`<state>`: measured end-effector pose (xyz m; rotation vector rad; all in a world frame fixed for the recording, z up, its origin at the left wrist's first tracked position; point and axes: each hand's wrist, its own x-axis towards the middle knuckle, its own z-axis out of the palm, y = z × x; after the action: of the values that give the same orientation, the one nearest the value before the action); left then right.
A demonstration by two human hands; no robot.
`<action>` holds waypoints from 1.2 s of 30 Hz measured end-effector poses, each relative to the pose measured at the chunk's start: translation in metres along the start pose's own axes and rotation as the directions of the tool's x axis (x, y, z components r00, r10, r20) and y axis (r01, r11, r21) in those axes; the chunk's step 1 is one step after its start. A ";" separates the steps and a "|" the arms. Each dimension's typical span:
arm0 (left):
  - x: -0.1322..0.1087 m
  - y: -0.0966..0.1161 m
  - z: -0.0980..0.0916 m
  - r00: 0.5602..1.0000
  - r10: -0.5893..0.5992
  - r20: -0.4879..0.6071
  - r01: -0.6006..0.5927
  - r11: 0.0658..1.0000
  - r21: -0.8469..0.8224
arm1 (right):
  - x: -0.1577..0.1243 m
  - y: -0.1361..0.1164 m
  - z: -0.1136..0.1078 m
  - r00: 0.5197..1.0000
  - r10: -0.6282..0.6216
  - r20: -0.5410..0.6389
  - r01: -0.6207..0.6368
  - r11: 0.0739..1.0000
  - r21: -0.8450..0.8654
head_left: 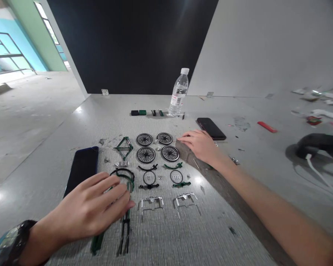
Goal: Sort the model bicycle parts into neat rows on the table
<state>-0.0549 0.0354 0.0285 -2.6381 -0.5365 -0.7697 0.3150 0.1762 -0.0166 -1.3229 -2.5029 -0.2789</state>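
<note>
My left hand (100, 203) lies palm down over green and black model bicycle parts, fingers loosely bent, thumb apart; part of what is beneath it is hidden. A black fork (124, 236) and a green strip (97, 244) stick out below it. Beside the miniature spoked wheels (170, 153), my right hand (198, 145) is closed at the fingertips near the table; anything tiny in them cannot be made out. Left of the wheels lies a green bicycle frame (124, 148). Curved mudguards (173, 166), thin black rings (177, 176) and silver wire racks (186, 199) are laid out nearer me.
One phone (83, 166) lies at left, another phone (211, 128) at right. A water bottle (179, 92) stands at the back near small black and green blocks (138, 112). Further right are a red bar (267, 127) and a black object with a white cable (316, 147).
</note>
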 end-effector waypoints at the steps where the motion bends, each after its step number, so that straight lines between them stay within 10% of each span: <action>1: 0.000 0.000 0.000 1.000 -0.001 0.000 0.001 1.000 0.001 | 0.001 0.000 0.000 1.000 0.008 -0.006 -0.008 1.000 0.011; 36: 0.001 0.002 -0.001 1.000 -0.011 -0.023 0.012 1.000 0.020 | 0.003 -0.011 -0.009 0.999 -0.021 0.032 0.024 0.994 -0.103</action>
<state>-0.0539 0.0338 0.0294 -2.6068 -0.5508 -0.7922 0.3056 0.1700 -0.0072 -1.3481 -2.5614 -0.4012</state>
